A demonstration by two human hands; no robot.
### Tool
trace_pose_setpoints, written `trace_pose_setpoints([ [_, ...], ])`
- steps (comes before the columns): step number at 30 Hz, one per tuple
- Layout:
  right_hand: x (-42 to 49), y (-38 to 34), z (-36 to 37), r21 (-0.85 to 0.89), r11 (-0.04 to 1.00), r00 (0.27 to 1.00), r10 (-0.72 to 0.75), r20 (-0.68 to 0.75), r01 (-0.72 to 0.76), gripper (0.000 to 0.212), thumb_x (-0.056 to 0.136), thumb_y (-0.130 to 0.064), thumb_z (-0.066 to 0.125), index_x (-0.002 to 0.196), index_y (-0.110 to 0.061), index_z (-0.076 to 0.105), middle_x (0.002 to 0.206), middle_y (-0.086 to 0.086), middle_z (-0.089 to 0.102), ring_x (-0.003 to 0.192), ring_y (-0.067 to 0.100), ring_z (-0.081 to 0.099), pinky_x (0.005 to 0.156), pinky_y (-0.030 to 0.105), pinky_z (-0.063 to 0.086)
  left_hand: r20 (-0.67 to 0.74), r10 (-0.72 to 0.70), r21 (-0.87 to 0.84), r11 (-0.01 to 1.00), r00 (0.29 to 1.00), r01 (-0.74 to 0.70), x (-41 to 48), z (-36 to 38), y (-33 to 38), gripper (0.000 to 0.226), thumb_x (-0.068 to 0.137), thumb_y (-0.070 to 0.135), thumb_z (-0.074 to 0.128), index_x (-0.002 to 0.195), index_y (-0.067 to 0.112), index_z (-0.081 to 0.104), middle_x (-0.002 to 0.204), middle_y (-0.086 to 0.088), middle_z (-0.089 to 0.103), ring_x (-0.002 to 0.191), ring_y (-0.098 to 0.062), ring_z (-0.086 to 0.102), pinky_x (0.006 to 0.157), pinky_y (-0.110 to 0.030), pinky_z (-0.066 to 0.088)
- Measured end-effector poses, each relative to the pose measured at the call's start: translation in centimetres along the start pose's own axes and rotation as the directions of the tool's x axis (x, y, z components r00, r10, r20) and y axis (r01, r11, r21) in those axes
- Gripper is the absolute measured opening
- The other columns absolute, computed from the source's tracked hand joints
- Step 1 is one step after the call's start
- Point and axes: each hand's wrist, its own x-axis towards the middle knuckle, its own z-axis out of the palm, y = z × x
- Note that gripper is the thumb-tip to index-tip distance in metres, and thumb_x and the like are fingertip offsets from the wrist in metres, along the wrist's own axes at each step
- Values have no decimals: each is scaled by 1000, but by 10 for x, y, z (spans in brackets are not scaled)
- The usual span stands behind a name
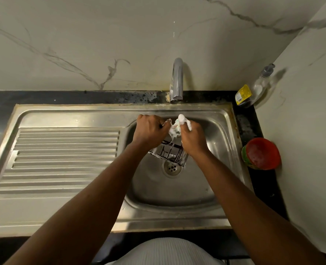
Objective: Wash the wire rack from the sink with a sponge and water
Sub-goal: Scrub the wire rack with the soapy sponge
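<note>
A marble wall backs a black tabletop [248, 127] holding a steel sink [82, 115]. Over the basin, the left hand [150, 131] curls round the top edge of the wire rack [169, 153], which hangs just below both hands. The right hand [192, 138] clutches a foamy sponge [174, 129] against the rack, between the two hands. The tap [177, 79] stands just beyond them.

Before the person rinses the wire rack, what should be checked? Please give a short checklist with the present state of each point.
1. Left hand grips the wire rack: ok.
2. Right hand holds the foamy sponge: ok.
3. Rack is inside the sink, above the drain: ok.
4. Water runs from the tap: not ok, no stream visible.
5. Foam reaches every wire: cannot tell, the hands hide the top.
</note>
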Motion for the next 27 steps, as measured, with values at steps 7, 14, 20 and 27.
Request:
trace_pose_setpoints([
  [7,-8,3,-11,-29,991,987,-131,94,134,57,104,-58,37,107,-17,76,96,0,77,91,16,72,84,44,57,-16,-54,-20,998,998,54,4,-1,-7,56,99,35,55,48,13,58,38,11,40,38,-8,35,77,-43,51],
  [14,-15,-13,-4,-109,906,908,-415,-56,408,41,101,-33,47,117,-7,74,103,12,78,96,31,72,91,55,53,61,-277,-266,922,959,283,7,-1,-13,54,95,36,60,58,-3,63,46,-11,58,39,-11,43,47,-23,37],
  [20,3,28,-18,-218,911,930,-365,-38,349,42,105,-39,42,100,-15,76,74,6,73,70,30,69,74,56,53,153,-373,-580,716,915,389,2,-21,-27,48,108,27,53,63,9,53,49,-2,48,43,-20,40,48,-30,34],
  [27,4,74,-42,-396,883,959,-283,-20,253,58,101,-48,32,84,-12,74,66,10,71,67,35,69,79,44,47,123,-465,-668,614,877,420,-3,-37,-53,49,107,27,55,58,18,57,65,-13,53,62,-25,43,63,-36,37],
])
